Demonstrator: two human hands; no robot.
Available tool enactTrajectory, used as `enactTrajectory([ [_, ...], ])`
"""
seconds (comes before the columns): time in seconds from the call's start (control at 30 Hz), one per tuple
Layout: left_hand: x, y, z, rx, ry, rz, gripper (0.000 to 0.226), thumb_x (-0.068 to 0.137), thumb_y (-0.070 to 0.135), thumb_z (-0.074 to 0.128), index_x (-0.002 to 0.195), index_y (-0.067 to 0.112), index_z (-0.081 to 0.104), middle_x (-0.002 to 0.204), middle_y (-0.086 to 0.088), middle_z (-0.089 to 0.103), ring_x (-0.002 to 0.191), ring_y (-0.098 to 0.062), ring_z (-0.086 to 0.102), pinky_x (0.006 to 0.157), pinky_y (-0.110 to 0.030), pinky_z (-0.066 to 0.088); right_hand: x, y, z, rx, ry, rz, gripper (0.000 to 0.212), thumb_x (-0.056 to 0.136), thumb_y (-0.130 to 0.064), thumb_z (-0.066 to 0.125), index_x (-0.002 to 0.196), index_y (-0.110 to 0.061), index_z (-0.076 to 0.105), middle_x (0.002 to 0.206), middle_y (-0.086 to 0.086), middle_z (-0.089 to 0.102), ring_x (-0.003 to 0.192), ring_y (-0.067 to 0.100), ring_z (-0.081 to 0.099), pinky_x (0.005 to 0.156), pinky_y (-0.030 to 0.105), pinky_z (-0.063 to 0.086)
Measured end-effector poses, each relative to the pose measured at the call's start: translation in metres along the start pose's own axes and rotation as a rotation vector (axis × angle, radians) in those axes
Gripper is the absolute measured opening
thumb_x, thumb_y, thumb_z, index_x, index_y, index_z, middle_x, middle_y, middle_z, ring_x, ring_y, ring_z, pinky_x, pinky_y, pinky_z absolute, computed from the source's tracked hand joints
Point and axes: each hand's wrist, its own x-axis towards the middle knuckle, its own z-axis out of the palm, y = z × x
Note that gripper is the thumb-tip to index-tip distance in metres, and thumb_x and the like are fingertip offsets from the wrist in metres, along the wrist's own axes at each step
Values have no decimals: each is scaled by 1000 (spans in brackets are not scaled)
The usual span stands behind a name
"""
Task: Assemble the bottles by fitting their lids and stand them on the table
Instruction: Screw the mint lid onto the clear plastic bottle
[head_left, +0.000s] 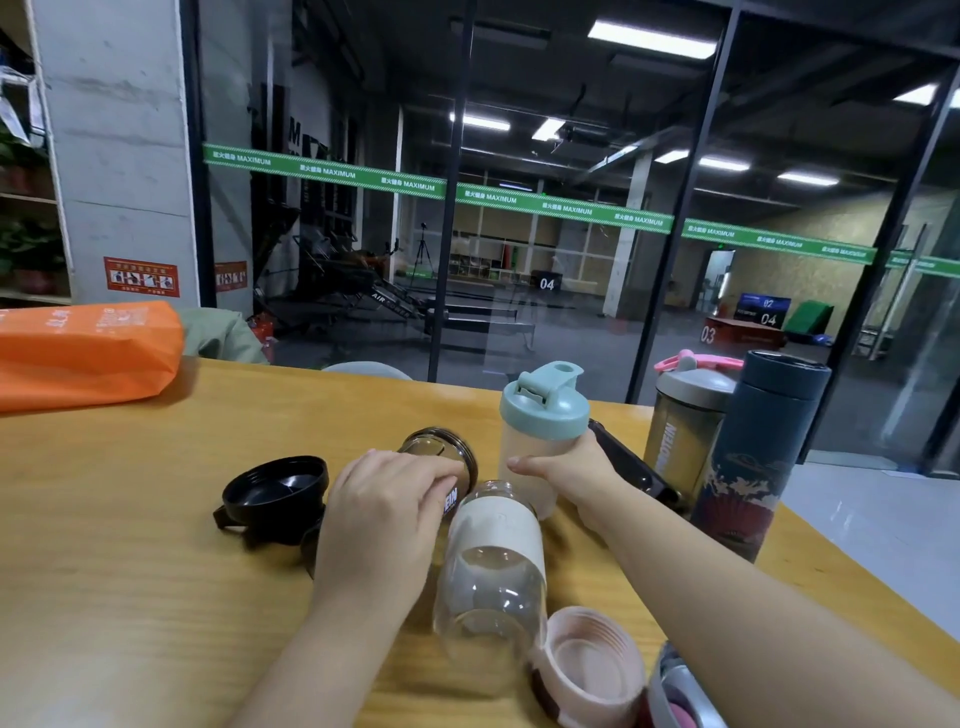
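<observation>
the left hand (387, 512) covers most of a smoky dark bottle (441, 457) lying on its side on the tabletop (130, 519), open mouth facing away; only the rim and part of a printed label show, and the fingers curl over its body, holding it. just right of that bottle the right hand (563, 475) grips a frosted shaker bottle (540, 441) standing upright with its pale teal lid (543, 400) fitted; the fingers wrapping the far side are hidden, only the thumb shows. nearer than the dark bottle lies a clear glass bottle (491, 571) with a cream sleeve, lidless, on its side. its pink lid (587, 660) sits upturned just beside its base. a grey and red item (680, 696) beyond that is cut off by the frame edge. left of the dark bottle rests a black lid (275, 491), upturned. right of the shaker stand a grey-lidded protein shaker (685, 431) and a dark blue flask (753, 467), both capped. a dark object (623, 462) behind the right wrist is hard to make out.
</observation>
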Motion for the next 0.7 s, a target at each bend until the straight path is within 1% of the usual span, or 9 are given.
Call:
enactTrajectory([
  [0.1, 5, -8, -10, -22, 31, -21, 29, 86, 36, 49, 85, 19, 73, 81, 12, 71, 77, -18, 61, 73, -30, 42, -1, 0, 1, 20, 9, 8, 91, 53, -23, 92, 129, -15, 41, 119, 3, 56, 112, 25, 52, 97, 47, 47],
  [0.17, 7, -13, -17, -21, 73, -55, 35, 89, 38, 46, 86, 16, 73, 83, 9, 70, 79, -19, 60, 72, -31, 42, 0, 1, 2, 28, 12, 12, 92, 50, -26, 93, 127, -15, 43, 118, 4, 58, 111, 26, 54, 96, 48, 48],
  [0.23, 7, -17, -23, -27, 123, -131, 36, 93, 37, 44, 91, 15, 72, 88, 6, 69, 83, -18, 56, 73, -29, 39, 1, 1, 4, 30, 15, 19, 93, 46, -30, 93, 124, -15, 46, 117, 5, 60, 108, 27, 57, 93, 49, 50],
  [0.37, 8, -25, -29, -79, 195, -339, 23, 95, 27, 49, 102, 16, 67, 97, 5, 62, 96, -16, 50, 79, -30, 38, 4, 3, 5, 43, 16, 36, 93, 45, -33, 93, 124, -15, 47, 115, 5, 61, 107, 28, 57, 92, 49, 50],
  [0.47, 9, -31, -34, -114, 236, -454, 20, 96, 27, 49, 105, 18, 64, 101, 4, 58, 99, -16, 50, 83, -33, 40, 8, 7, 6, 58, 15, 29, 109, 28, -46, 89, 123, -16, 48, 114, 4, 62, 106, 28, 59, 91, 49, 52],
  [0.53, 8, -36, -38, -107, 301, -555, 20, 96, 27, 49, 106, 17, 63, 106, 0, 56, 98, -21, 52, 81, -36, 42, 13, 12, 5, 50, 5, 9, 113, 23, -52, 87, 123, -17, 49, 114, 4, 63, 105, 27, 60, 89, 48, 53],
  [0.57, 8, -39, -39, -95, 335, -621, 21, 96, 28, 49, 108, 16, 62, 110, -3, 53, 96, -23, 53, 79, -37, 42, 11, 10, 5, 47, -4, 9, 110, 27, -50, 89, 124, -17, 49, 115, 4, 63, 105, 27, 60, 90, 48, 53],
  [0.63, 7, -42, -40, -88, 362, -786, 27, 96, 28, 51, 117, 12, 57, 122, -11, 48, 92, -27, 53, 77, -37, 41, 1, 3, 3, 29, -3, 17, 97, 46, -38, 92, 128, -15, 46, 119, 4, 60, 110, 28, 57, 93, 47, 50],
  [0.7, 6, -44, -40, -114, 315, -959, 36, 96, 27, 53, 127, 10, 48, 137, -15, 37, 87, -28, 49, 76, -37, 40, -2, -1, -2, 4, -14, 26, 85, 61, -26, 89, 131, -12, 43, 122, 6, 58, 112, 27, 54, 92, 42, 49],
])
